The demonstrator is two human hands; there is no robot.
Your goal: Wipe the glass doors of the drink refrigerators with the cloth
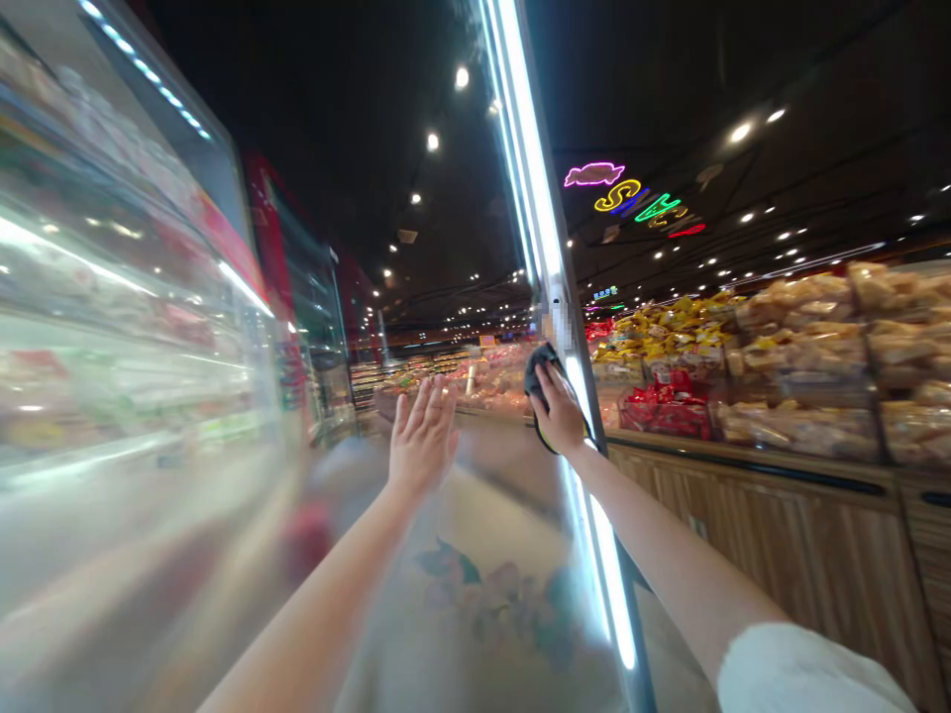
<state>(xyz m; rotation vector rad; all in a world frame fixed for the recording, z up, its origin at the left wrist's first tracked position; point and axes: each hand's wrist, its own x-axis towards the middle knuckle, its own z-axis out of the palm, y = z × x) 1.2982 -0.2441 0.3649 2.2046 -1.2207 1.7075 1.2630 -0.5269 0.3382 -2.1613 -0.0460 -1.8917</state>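
Observation:
My left hand (423,441) is spread flat, fingers apart, against a large glass door (482,555) of a refrigerated display case, and it holds nothing. My right hand (561,408) grips a dark cloth (541,379) with a thin yellow-green edge. It presses the cloth to the glass beside a lit vertical door frame (539,178). Reflections blur the glass, and the shelves behind it are hard to make out.
Another glass-fronted case (111,327) runs along the left. To the right, bins of bagged baked goods (798,366) sit on a wooden counter (773,535). Neon signs (631,198) hang from the dark ceiling, and a store aisle stretches ahead.

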